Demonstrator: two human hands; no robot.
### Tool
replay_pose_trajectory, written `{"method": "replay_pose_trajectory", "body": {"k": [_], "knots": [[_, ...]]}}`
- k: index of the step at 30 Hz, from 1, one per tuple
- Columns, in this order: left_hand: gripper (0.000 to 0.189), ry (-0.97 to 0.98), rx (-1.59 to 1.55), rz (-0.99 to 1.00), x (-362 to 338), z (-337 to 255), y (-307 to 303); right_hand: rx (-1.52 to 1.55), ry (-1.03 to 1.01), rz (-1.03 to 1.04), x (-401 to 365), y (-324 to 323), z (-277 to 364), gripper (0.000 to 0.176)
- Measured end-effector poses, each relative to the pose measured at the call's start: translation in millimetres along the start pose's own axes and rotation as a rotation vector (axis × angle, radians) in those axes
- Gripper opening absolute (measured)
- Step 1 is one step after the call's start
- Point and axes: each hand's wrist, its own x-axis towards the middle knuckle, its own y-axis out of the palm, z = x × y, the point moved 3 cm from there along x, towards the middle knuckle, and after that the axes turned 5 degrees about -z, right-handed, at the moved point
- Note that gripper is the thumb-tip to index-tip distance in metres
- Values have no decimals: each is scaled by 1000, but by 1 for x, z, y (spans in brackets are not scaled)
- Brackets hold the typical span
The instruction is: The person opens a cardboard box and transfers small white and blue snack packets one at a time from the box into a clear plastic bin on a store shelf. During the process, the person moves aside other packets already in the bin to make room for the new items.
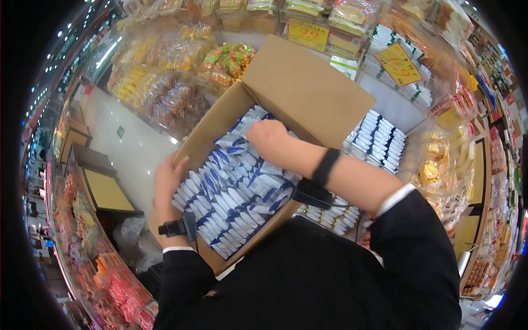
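Note:
An open cardboard box (212,118) sits tilted in front of my body, filled with rows of small blue-and-white wrapped packets (231,184). My left hand (166,179) grips the box's left wall, with the thumb over the rim. Inside the box, at its far end, my right hand (268,138) is curled in against the packets. Its fingertips are hidden, so what it holds cannot be made out. A large flap (308,91) of the box stands folded out beyond my right forearm.
Similar blue-and-white packets (379,140) lie in a display bin to the right. Bins of wrapped snacks (170,102) line the far side, with yellow price signs (308,34) above. Pale floor (124,143) shows at left, near a clear plastic bag (135,242).

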Motion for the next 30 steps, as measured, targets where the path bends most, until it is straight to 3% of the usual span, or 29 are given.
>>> {"method": "replay_pose_trajectory", "body": {"k": [4, 7, 11, 14, 16, 18, 20, 22, 26, 30], "knots": [[45, 0, 43, -8, 1, -4, -1, 26, 123, 135, 36, 37, -17, 27], [45, -45, 21, 7, -1, -5, -3, 8, 290, 58, 40, 50, -28, 40], [45, 10, -26, -8, 0, 5, 3, 25, 340, 65, 23, 32, -19, 43], [44, 29, -64, -1, 4, 7, 5, -9, 266, -98, 4, 12, -19, 48], [44, 3, -80, 26, 3, 8, 6, 307, 170, -148, -29, -24, -21, 55], [45, -33, -113, 35, 2, 8, 5, 610, 133, -403, -64, -39, -33, 55], [42, 10, -97, 32, 4, 9, 5, 1155, 129, -320, -110, -66, -48, 50], [41, 47, -88, 25, 3, 6, 6, 1710, 65, -380, -162, -69, -64, 49], [42, 7, -101, 79, 1, -2, 0, 1934, 179, -859, -256, -24, -119, 43], [41, 3, -135, 72, 2, 1, 1, 2208, 291, -1017, -298, 27, -147, 39]]}}
